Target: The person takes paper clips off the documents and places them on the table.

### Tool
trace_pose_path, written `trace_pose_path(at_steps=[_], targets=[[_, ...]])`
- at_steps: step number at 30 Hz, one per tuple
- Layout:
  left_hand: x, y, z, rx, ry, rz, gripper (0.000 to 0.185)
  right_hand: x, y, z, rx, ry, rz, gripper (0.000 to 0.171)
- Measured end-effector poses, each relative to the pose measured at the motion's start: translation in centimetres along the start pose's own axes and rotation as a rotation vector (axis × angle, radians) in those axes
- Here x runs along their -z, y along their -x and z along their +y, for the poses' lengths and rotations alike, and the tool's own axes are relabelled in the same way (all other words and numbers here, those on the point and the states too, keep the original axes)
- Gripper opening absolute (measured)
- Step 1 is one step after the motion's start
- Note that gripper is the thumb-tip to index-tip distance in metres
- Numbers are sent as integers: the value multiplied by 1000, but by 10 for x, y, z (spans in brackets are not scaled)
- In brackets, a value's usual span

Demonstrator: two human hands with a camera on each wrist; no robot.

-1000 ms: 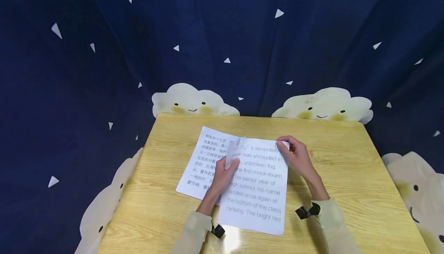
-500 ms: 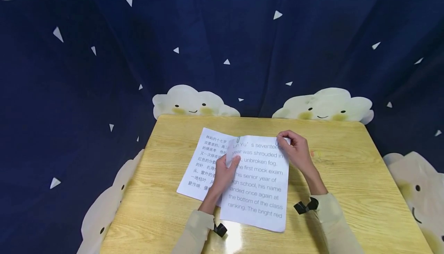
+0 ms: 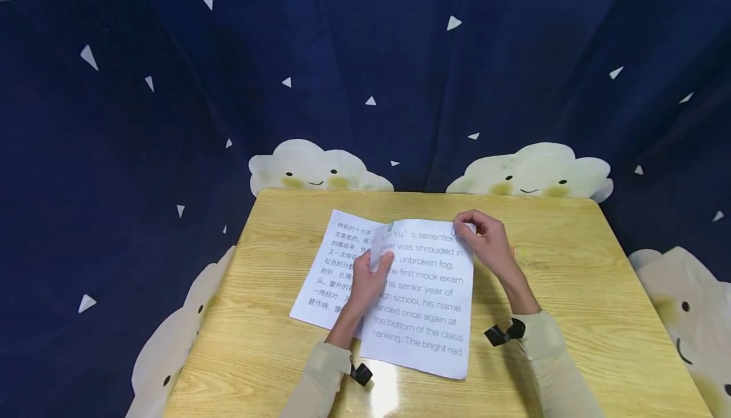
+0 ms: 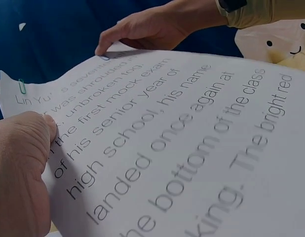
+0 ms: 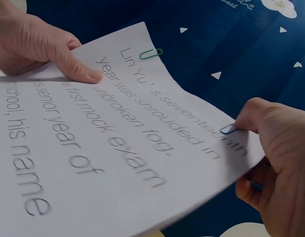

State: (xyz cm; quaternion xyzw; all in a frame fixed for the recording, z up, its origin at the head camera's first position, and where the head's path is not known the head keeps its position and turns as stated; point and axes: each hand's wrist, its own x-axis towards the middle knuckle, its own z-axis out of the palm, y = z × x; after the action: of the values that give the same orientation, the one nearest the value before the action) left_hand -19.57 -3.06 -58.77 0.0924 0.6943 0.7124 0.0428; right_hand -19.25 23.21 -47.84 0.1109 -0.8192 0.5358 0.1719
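English sheet (image 3: pixel 425 297) lengthwise, top edge away

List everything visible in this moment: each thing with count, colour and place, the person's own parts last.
English sheet: one, white with grey print, lifted over the table's middle, held by both hands.
Chinese sheet: one, white, flat on the table, left of and partly under the English sheet.
Green paper clip: one, on the English sheet's top left corner.
Blue paper clip: one, at its top right corner, by the right fingers.
Table: one, light wood.
Backdrop: dark blue cloth with white triangles and clouds.
Left hand: grips the sheet's left edge.
Right hand: pinches the top right corner.
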Motion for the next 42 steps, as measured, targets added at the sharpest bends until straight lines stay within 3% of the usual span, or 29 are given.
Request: trace_pose_path(at_steps=[9, 15, 19, 22, 29, 35, 42], targets=[[-3, -2, -2, -41, -28, 7, 39, -9, -3, 6, -9, -25, 87, 7], [-2, -2, -4, -49, -38, 48, 41, -9, -6, 39, -45, -21, -2, 12], [0, -2, -3, -56, -41, 60, 41, -4, -4, 40, -94, -13, -69, 16], [0, -1, -3, -51, -28, 55, 41, -2, -3, 31, -90, -19, -74, 13], [-2, 1, -5, -89, -21, 37, 39, -10, 3, 0, -5, -44, 75, 8], [-6, 2, -6, -108, -3, 38, 41, -22, 5, -4, -50, -80, 224, 10], [-8, 1, -3, -105, -1, 40, 39, -29, 7, -2, -95, -98, 317, 11]])
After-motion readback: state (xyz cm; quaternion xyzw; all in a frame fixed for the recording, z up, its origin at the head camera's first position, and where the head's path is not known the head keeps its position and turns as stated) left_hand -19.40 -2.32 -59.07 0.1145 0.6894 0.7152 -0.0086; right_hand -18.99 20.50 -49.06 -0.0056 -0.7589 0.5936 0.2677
